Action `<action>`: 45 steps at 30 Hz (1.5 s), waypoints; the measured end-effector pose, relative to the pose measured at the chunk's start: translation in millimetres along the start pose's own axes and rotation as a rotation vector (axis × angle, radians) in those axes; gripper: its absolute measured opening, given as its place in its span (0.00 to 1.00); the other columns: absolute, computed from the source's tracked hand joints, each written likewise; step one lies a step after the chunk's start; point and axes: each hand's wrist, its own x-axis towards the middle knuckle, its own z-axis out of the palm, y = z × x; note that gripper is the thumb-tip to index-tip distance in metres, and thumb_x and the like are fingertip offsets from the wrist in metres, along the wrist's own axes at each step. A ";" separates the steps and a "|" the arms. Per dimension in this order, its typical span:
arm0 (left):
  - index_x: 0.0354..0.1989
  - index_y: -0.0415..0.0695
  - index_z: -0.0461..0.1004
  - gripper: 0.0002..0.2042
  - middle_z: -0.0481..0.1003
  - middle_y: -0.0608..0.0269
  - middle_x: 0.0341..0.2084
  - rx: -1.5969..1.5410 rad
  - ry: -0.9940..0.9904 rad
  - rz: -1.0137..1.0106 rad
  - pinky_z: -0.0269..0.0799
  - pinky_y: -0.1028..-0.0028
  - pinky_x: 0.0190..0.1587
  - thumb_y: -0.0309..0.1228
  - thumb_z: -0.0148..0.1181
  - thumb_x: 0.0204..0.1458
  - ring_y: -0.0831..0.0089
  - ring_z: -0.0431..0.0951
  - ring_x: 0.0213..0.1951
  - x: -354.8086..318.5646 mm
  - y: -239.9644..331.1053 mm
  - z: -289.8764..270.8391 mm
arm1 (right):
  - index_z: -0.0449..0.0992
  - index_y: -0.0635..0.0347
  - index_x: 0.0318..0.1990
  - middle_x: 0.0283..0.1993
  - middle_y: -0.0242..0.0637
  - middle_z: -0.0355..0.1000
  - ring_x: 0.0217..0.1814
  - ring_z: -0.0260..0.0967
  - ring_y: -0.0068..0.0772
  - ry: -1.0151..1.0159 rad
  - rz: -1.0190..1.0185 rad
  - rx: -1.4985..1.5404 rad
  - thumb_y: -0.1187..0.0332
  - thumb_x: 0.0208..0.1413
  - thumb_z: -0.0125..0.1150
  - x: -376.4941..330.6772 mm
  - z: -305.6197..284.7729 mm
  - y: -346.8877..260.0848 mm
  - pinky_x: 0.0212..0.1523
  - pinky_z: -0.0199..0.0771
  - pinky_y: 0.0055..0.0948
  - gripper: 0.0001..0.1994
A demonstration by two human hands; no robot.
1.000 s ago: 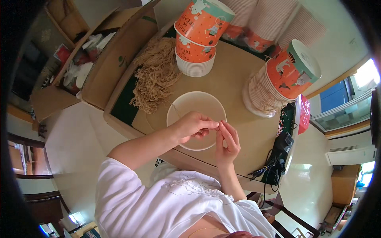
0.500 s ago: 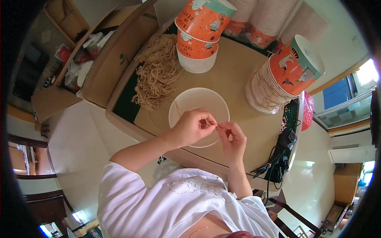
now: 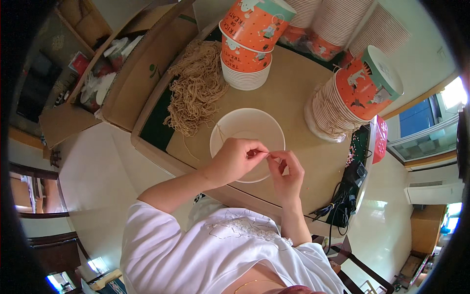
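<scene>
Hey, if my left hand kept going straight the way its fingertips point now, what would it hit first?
Your right hand, most likely: its fingertips lie directly ahead of your left hand. They look nearly together, though depth makes actual contact hard to tell.

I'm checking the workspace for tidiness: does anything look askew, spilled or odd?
Tangled black cables sit bunched near the right corner of the brown-topped table, with some hanging over its edge. The messy beige string pile has a loose strand trailing left of the white round tub. No clear spill or damage shows.
</scene>
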 end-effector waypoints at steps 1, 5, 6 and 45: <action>0.34 0.38 0.77 0.05 0.78 0.57 0.24 0.013 0.016 0.002 0.72 0.77 0.30 0.25 0.60 0.50 0.75 0.78 0.26 -0.1 -0.9 0.1 | 0.75 0.61 0.32 0.29 0.31 0.72 0.22 0.62 0.18 -0.020 0.048 -0.048 0.79 0.47 0.63 -0.5 -2.0 -6.4 0.21 0.62 0.18 0.05; 0.33 0.38 0.77 0.03 0.78 0.63 0.25 0.082 0.009 -0.022 0.70 0.80 0.28 0.23 0.60 0.50 0.81 0.75 0.25 -4.0 -2.9 -5.6 | 0.74 0.60 0.35 0.30 0.35 0.73 0.22 0.66 0.30 -0.165 -0.080 -0.269 0.78 0.47 0.61 0.4 -10.7 -1.2 0.23 0.66 0.25 0.07; 0.33 0.38 0.77 0.03 0.78 0.63 0.25 0.135 -0.001 0.020 0.69 0.80 0.27 0.22 0.61 0.49 0.81 0.74 0.24 -5.3 -2.6 -7.5 | 0.74 0.60 0.35 0.30 0.35 0.73 0.22 0.66 0.30 -0.165 -0.078 -0.269 0.78 0.47 0.61 0.7 -10.4 -2.2 0.23 0.66 0.25 0.07; 0.30 0.42 0.76 0.04 0.74 0.66 0.23 0.015 0.177 0.165 0.64 0.77 0.22 0.22 0.63 0.45 0.77 0.70 0.21 -18.3 -16.5 5.5 | 0.76 0.61 0.35 0.26 0.33 0.71 0.21 0.62 0.17 -0.104 0.099 -0.314 0.79 0.51 0.59 -5.0 0.7 -33.8 0.21 0.60 0.18 0.05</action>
